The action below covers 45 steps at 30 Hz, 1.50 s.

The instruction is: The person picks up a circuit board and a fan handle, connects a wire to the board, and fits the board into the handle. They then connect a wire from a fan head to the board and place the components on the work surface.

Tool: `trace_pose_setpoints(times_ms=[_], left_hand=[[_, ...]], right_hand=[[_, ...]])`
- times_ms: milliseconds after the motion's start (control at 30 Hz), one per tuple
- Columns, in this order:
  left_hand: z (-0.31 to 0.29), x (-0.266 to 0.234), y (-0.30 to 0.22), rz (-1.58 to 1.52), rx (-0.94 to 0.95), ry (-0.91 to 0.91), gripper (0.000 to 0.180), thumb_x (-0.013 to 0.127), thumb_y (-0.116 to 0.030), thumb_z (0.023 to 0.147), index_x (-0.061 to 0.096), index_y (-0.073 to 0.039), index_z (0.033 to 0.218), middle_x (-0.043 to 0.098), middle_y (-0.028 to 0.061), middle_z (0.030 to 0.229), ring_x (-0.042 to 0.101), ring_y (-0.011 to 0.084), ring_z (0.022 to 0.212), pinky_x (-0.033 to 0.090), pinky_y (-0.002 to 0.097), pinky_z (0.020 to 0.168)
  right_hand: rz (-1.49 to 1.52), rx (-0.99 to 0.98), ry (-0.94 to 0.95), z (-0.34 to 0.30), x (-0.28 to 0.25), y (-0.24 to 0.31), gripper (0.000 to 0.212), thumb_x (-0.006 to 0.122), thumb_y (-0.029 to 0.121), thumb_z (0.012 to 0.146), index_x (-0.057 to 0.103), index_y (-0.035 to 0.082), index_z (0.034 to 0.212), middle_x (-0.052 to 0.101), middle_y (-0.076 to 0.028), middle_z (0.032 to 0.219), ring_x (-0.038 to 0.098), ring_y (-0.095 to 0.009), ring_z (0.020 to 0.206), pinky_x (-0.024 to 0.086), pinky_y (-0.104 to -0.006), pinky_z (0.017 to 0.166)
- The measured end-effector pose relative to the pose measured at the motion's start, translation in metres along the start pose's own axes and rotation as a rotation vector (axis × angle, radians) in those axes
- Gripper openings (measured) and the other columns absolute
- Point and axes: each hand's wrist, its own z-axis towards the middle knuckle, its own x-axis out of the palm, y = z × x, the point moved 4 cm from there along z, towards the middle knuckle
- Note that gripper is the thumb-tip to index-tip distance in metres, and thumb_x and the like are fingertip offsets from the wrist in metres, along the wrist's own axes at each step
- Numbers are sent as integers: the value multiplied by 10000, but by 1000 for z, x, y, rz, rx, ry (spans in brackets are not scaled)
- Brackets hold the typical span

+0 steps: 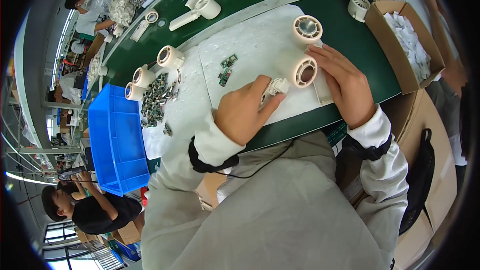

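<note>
My left hand (245,111) is closed, with a small white plastic part (277,87) pinched between thumb and fingers. Just right of that part stands a cream cylindrical housing (295,72) with a dark round opening. Around its right side curl the fingers of my right hand (346,84), gripping it; a pale handle-like piece (322,91) shows below them. A second cream housing (307,30) with a slotted rim sits just beyond, close to my right fingertips. Two small green circuit boards (227,69) lie on the white foam sheet (250,35) left of the housings.
At the left are a heap of circuit boards (157,101), several cream housings (170,57) and a blue bin (115,140). A cardboard box (400,45) of white pieces stands right. White dryer-shaped shells (206,7) lie beyond a metal rail (235,24). Other people work at the far left.
</note>
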Motion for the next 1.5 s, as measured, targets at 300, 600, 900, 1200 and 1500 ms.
trace_pose_setpoints(times_ms=[300, 600, 900, 1200, 1500], left_hand=[[0, -21, 20, -150, 74, -1, 269, 679, -254, 965, 583, -15, 1044, 670, 182, 827, 664, 367, 632, 521, 439, 559], [-6, -22, 8, 502, 230, 65, 172, 669, -143, 897, 585, -18, 979, 647, 127, 798, 686, 315, 639, 547, 415, 556], [-20, -39, -14, 419, 344, 151, 218, 663, -64, 791, 596, -2, 989, 633, 127, 817, 683, 316, 679, 545, 412, 578], [-32, -40, -21, 416, 326, 164, 228, 655, -15, 769, 596, -16, 989, 603, 120, 816, 628, 292, 671, 518, 379, 625], [-52, -28, -14, 406, 470, -24, 225, 701, -36, 685, 560, -47, 860, 533, 69, 776, 575, 206, 642, 470, 334, 616]], right_hand=[[-88, 55, -150, 7, -8, 7, 371, 690, 11, 885, 669, 47, 1254, 686, -167, 1177, 639, -361, 1118, 522, -394, 966], [10, 57, 127, 19, 30, 90, 259, 720, 110, 877, 703, 58, 1130, 696, -106, 781, 671, -311, 670, 533, -410, 619], [155, 45, 390, 22, 37, 82, 179, 687, 120, 887, 714, 56, 1051, 698, -130, 755, 675, -340, 665, 538, -414, 620], [288, -18, 292, 16, 44, 66, 158, 680, 166, 915, 744, 87, 1036, 711, -143, 766, 687, -337, 681, 549, -424, 633], [314, 36, 353, 11, 49, 64, 141, 731, 110, 859, 760, 66, 989, 644, -97, 644, 630, -232, 553, 487, -345, 551]])
